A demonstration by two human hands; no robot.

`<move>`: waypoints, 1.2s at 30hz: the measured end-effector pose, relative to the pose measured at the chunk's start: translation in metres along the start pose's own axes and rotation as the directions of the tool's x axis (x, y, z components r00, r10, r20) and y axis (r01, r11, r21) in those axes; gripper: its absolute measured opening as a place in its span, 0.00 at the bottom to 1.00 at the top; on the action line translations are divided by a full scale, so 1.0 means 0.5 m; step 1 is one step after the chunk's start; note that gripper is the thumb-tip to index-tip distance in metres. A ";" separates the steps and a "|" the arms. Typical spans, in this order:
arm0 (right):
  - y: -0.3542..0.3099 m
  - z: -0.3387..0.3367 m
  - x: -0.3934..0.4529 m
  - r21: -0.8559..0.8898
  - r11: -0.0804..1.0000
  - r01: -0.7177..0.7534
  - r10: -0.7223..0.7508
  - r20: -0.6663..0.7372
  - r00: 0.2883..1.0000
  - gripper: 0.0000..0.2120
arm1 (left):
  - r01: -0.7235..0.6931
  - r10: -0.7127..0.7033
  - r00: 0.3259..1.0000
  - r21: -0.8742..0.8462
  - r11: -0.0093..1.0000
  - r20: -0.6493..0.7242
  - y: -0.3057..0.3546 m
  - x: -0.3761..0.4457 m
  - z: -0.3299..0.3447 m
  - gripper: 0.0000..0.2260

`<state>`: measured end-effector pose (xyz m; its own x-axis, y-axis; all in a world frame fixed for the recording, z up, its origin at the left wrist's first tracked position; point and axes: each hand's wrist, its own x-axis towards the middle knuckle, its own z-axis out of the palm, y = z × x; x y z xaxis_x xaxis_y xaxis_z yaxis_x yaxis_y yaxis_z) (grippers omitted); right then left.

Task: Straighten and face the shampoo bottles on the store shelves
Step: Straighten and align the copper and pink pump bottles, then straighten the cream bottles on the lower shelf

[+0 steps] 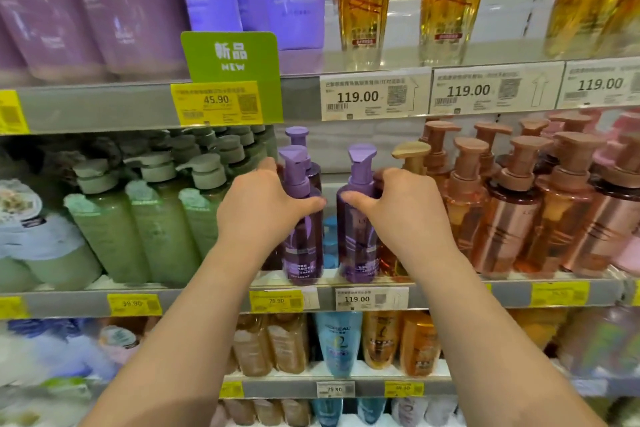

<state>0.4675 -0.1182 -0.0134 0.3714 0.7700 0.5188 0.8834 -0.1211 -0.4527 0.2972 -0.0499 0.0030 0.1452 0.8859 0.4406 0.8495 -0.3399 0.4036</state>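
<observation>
A person's left hand (265, 208) and right hand (401, 208) each grip a purple pump bottle (303, 253) (358, 246) upright on a store shelf (207, 303).

The single head view looks forward and slightly down, close to the store shelves (104, 303).

I stand close before a grey metal shelving unit (104, 107) that fills my whole view, its tiers stacked one above another. Along the shelf edges run yellow price tags (216, 103) and white price labels (375, 97), several reading 119.00. A green "NEW" sign (230, 54) stands up from the upper edge, left of centre. Behind the middle tier, a pale back panel (346, 139) shows. The light is bright and even, glinting off the upper shelf surface (398, 57).
</observation>
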 end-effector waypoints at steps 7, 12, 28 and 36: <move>-0.012 -0.007 0.002 -0.055 0.998 -0.020 0.021 0.020 1.000 0.21 | -0.074 0.085 0.993 0.132 0.989 -0.083 0.016 0.000 0.014 0.32; -0.022 -0.010 -0.002 -0.070 0.997 -0.040 0.041 0.008 0.999 0.19 | -0.126 0.127 0.990 0.018 0.992 -0.059 0.010 0.006 0.022 0.30; -0.029 -0.021 -0.017 -0.107 0.992 -0.059 0.064 0.044 0.997 0.20 | -0.157 0.190 0.975 -0.250 0.955 0.112 -0.041 -0.024 -0.003 0.36; -0.082 -0.027 -0.071 0.186 0.981 -0.055 0.119 -0.355 0.927 0.11 | -0.017 -0.027 0.982 -0.230 0.973 -0.189 -0.173 -0.057 -0.119 0.10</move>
<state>0.4219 -0.1489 -0.0031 0.5513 0.4769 0.6846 0.7930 -0.0446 -0.6075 0.1893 -0.0647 0.0031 0.0236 0.8191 0.5732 0.7075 -0.4188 0.5693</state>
